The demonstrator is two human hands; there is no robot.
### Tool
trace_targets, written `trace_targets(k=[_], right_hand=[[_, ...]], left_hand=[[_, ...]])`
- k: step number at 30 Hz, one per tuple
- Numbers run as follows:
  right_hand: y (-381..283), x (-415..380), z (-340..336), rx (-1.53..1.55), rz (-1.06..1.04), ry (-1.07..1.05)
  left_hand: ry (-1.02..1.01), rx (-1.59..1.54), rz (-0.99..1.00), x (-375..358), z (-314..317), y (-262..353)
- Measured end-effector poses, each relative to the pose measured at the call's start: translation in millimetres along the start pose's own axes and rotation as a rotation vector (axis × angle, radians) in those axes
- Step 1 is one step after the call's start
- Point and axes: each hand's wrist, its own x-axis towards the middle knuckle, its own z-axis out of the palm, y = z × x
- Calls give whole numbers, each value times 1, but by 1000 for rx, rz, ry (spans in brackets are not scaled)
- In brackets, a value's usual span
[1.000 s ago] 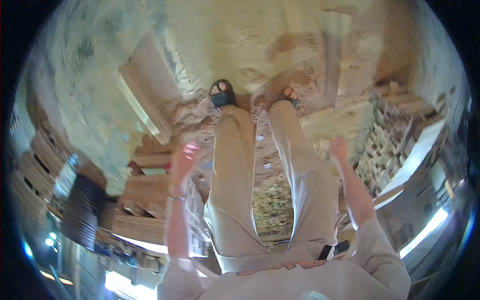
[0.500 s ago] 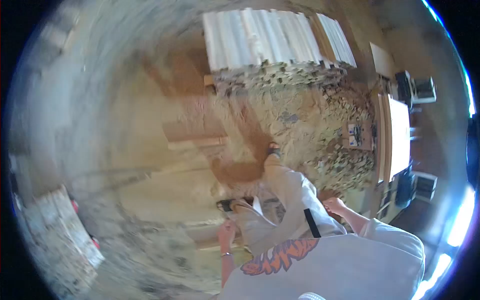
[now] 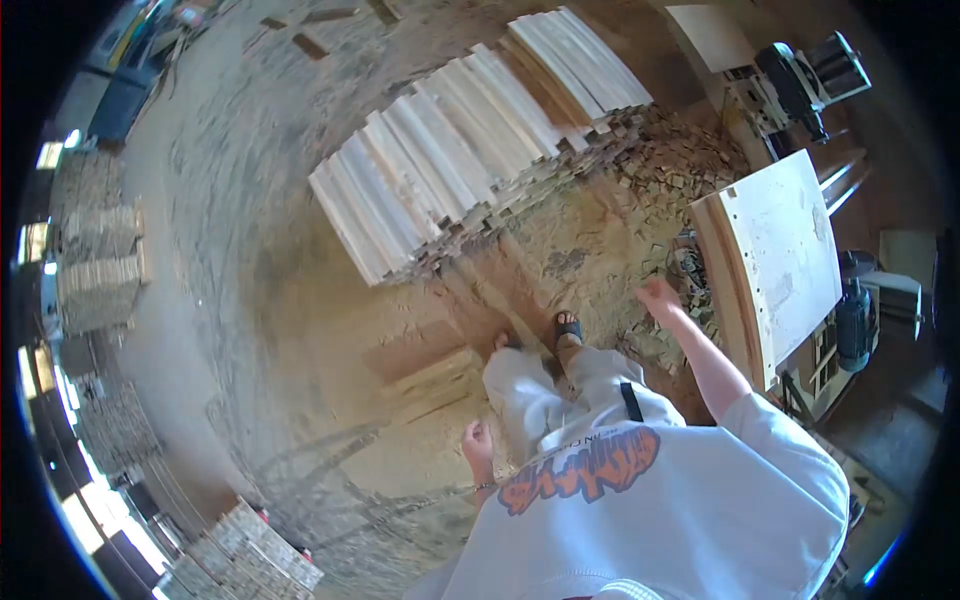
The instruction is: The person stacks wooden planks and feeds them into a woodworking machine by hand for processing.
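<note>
Bench (image 3: 790,255) at right looks closer now, right hand (image 3: 660,300) nearest it. Left hand (image 3: 478,442) is by the trousers (image 3: 522,395), hands apart, both seemingly empty.

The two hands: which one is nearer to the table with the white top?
The right hand. It is out on the same side as the white-topped table, while the left hand is on the other side of the legs.
</note>
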Motion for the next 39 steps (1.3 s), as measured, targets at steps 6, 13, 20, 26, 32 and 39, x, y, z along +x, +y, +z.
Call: trace_targets(k=[6, 13, 20, 26, 32, 39], right_hand=[[-100, 72, -42, -218, 55, 18], [-180, 242, -71, -148, 153, 142], [-228, 426, -35, -174, 71, 362], [-243, 422, 10, 124, -32, 500], [-270, 384, -3, 93, -108, 318], [-256, 535, -108, -196, -222, 870]], left_hand=[[57, -196, 130, 134, 17, 110], [-227, 184, 270, 288, 7, 323], [-311, 182, 257, 344, 44, 393], [-457, 345, 272, 382, 133, 459], [-310, 330, 658, 477, 311, 625], [33, 661, 64, 470, 458, 768]])
